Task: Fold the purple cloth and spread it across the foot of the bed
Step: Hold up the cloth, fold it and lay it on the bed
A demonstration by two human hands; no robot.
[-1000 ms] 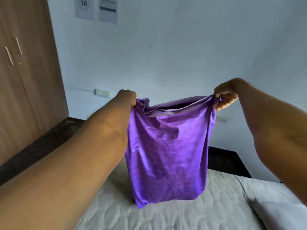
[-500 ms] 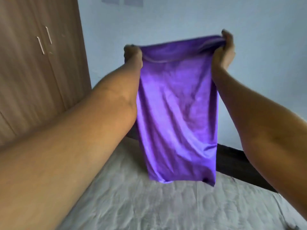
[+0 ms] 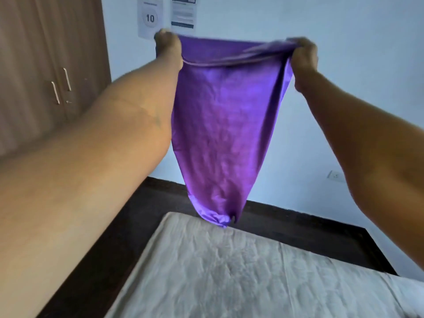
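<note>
The purple cloth [image 3: 226,125] hangs folded in the air, wide at the top and narrowing to a bunched tip just above the far edge of the bed. My left hand [image 3: 168,45] grips its top left corner. Gathered layers of the top right corner are pinched in my right hand [image 3: 304,55]. Both arms are stretched out in front of me at wall height. The bed [image 3: 229,271], covered in a wrinkled off-white sheet, lies below the cloth.
A dark wooden bed frame [image 3: 309,228] borders the mattress against the pale wall. Wooden wardrobe doors [image 3: 50,72] with metal handles stand at the left. Two paper notices [image 3: 150,17] hang on the wall. A socket [image 3: 336,175] is at the right.
My hands have moved apart, stretching the cloth's top edge wider. The cloth's lower end has swung away over the bed's far edge and tapered. The view has tilted and shifted.
</note>
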